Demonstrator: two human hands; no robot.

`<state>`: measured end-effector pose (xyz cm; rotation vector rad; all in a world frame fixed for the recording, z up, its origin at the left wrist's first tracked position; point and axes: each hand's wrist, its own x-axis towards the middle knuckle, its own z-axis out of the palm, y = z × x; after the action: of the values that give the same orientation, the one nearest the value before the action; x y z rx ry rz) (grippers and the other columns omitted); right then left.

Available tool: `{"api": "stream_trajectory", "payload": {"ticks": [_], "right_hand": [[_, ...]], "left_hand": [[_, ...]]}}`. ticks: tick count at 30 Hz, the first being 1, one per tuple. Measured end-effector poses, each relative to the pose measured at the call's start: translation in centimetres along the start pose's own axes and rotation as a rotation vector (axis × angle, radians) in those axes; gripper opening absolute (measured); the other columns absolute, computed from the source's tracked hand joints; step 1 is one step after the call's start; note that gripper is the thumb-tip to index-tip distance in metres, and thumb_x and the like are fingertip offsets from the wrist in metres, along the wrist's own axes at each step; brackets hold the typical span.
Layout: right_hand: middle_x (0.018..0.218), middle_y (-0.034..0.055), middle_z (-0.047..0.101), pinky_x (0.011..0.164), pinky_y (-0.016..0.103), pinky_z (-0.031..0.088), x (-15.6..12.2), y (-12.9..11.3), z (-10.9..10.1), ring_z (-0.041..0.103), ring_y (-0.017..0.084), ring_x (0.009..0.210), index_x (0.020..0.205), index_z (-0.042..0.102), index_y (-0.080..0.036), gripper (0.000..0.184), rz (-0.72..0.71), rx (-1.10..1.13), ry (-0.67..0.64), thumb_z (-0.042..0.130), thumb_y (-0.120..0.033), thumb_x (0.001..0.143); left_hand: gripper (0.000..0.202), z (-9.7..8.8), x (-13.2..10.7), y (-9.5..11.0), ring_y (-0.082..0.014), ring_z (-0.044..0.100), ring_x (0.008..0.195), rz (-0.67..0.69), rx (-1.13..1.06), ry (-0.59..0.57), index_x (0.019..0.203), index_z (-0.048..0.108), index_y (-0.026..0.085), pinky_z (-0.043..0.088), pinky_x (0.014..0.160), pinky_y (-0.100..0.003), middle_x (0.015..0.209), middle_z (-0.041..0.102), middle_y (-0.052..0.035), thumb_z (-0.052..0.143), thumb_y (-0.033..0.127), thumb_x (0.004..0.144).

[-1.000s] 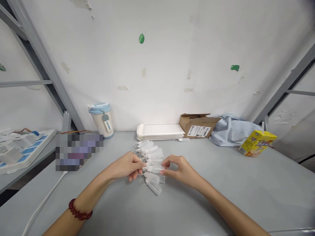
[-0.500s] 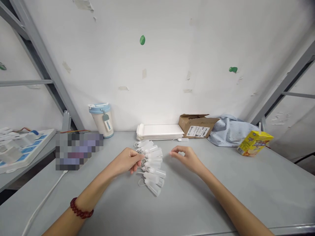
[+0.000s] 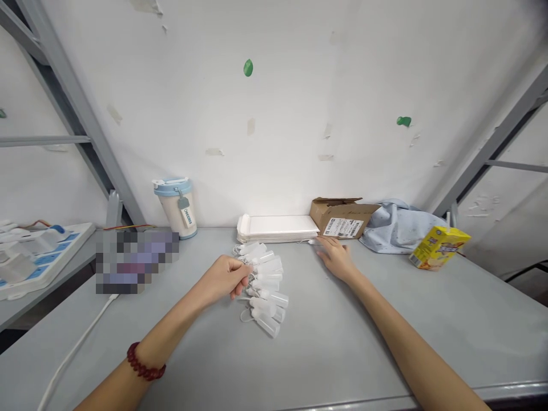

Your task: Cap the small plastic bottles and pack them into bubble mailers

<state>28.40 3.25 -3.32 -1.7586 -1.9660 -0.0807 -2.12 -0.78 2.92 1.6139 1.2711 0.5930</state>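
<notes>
Several small translucent plastic tubes [image 3: 266, 285] with white ends and thin looped cords lie fanned in a row on the grey table. My left hand [image 3: 229, 278] is closed in a pinch at their corded ends; whatever is between the fingertips is hidden. One more such tube [image 3: 311, 242] lies apart, in front of the cardboard box. Over it rests my right hand [image 3: 336, 258], fingers stretched out and lying low, covering most of the tube.
A stack of white flat packets [image 3: 278, 225] sits against the wall, beside an open cardboard box [image 3: 342, 221]. Pale blue cloth [image 3: 396, 228] and a yellow carton [image 3: 440, 248] are at right. At left stand a lidded cup [image 3: 175, 208], a blurred-out item [image 3: 137, 262] with a white cable, and a power strip [image 3: 47, 260].
My right hand has moved forward and to the right, from beside the row onto the single tube, its fingers going from bunched to stretched. My left hand stays at the row.
</notes>
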Motion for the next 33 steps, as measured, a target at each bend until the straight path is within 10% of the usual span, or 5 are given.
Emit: {"api": "stream_trajectory", "payload": {"ticks": [12, 24, 33], "right_hand": [[0.098, 0.0122, 0.06, 0.08, 0.038, 0.036, -0.1, -0.6, -0.1, 0.049, 0.028, 0.1, 0.094, 0.063, -0.016, 0.021, 0.077, 0.052, -0.077, 0.049, -0.022, 0.08], [0.093, 0.0052, 0.064, 0.072, 0.03, 0.041, -2.6, -7.2, -2.8, 0.055, 0.02, 0.083, 0.096, 0.062, -0.019, 0.034, 0.054, 0.77, -0.222, 0.047, -0.045, 0.081], [0.064, 0.0011, 0.051, 0.066, 0.027, 0.035, -3.6, -9.6, -3.8, 0.043, 0.013, 0.064, 0.06, 0.054, -0.017, 0.035, 0.068, 1.127, -0.426, 0.044, -0.04, 0.084]], "left_hand": [[0.037, 0.0, 0.0, 0.1, -0.008, 0.041, 0.039, 0.023, -0.001, 0.038, 0.048, 0.047, 0.016, 0.035, 0.044, -0.02, 0.04, 0.046, 0.0043, 0.05, 0.041, 0.075], [0.031, 0.9, 0.0, 0.0, -0.0075, 0.045, 0.045, 0.144, -0.062, 0.011, 0.061, 0.054, 0.014, 0.038, 0.048, -0.02, 0.055, 0.056, 0.0015, 0.049, 0.039, 0.078], [0.027, 1.7, -0.3, -0.3, -0.0092, 0.048, 0.056, 0.242, -0.058, -0.042, 0.094, 0.061, 0.017, 0.043, 0.054, -0.021, 0.072, 0.056, 0.0005, 0.05, 0.036, 0.079]]}}
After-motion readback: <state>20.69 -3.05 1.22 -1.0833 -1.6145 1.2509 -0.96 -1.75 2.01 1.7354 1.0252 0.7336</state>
